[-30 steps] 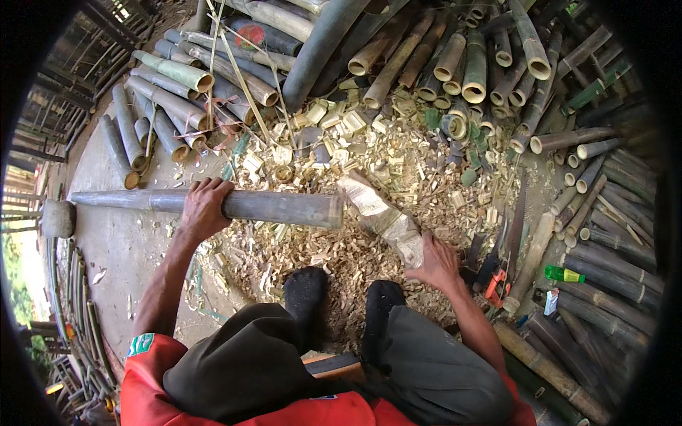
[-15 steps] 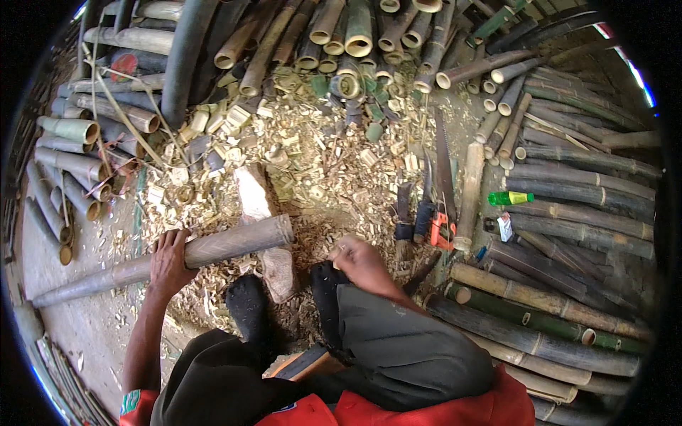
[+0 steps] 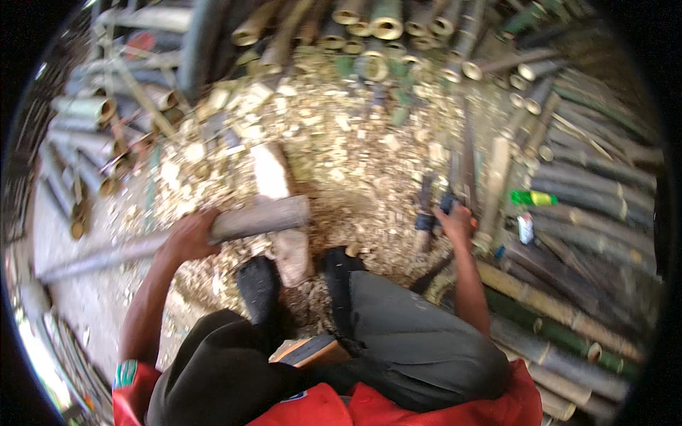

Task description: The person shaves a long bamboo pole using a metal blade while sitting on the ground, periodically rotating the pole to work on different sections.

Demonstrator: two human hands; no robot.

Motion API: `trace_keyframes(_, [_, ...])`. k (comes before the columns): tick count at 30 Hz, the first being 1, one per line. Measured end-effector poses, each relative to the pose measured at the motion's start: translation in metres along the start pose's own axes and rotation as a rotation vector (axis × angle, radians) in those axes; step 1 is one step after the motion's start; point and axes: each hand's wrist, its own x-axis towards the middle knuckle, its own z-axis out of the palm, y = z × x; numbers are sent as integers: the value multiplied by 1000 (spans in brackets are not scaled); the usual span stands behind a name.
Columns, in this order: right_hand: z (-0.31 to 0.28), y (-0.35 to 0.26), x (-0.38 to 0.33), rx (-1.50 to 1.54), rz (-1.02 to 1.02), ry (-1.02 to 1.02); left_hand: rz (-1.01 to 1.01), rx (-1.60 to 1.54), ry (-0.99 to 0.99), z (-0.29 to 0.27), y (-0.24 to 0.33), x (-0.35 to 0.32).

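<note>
My left hand (image 3: 188, 238) grips a long grey bamboo pole (image 3: 249, 220) that lies across a pale wooden chopping block (image 3: 273, 177). The pole's cut end sits just past the block, above my black boots (image 3: 259, 287). My right hand (image 3: 456, 221) reaches out to the right and closes on the handle of a tool (image 3: 447, 202) lying among other tools on the chip-covered ground. The frame is blurred, so the tool's kind is unclear.
Stacks of cut bamboo tubes (image 3: 369, 21) ring the spot at the back, left and right. Wood chips (image 3: 355, 142) cover the ground. A green bottle (image 3: 534, 198) and a small white container (image 3: 526, 228) lie on the poles at right.
My right hand has left the block and pole and reached out right to the tools. The left hand keeps its grip on the pole. The view has swung to the right.
</note>
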Motion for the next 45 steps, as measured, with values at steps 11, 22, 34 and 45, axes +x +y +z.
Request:
trace_keyframes(11, [-76, -87, -81, 1050, -15, -305, 11, 80, 82, 13, -14, -7])
trace_keyframes(22, [-104, -220, -136, 303, -842, -434, -34, 122, 42, 8, -28, -9])
trace_keyframes(34, [-97, -263, -124, 246, -1040, -309, -60, 128, 82, 21, -36, -3])
trace_keyframes(45, [-97, -277, -123, 23, -1135, -251, -92, 110, 123, 21, -29, -7])
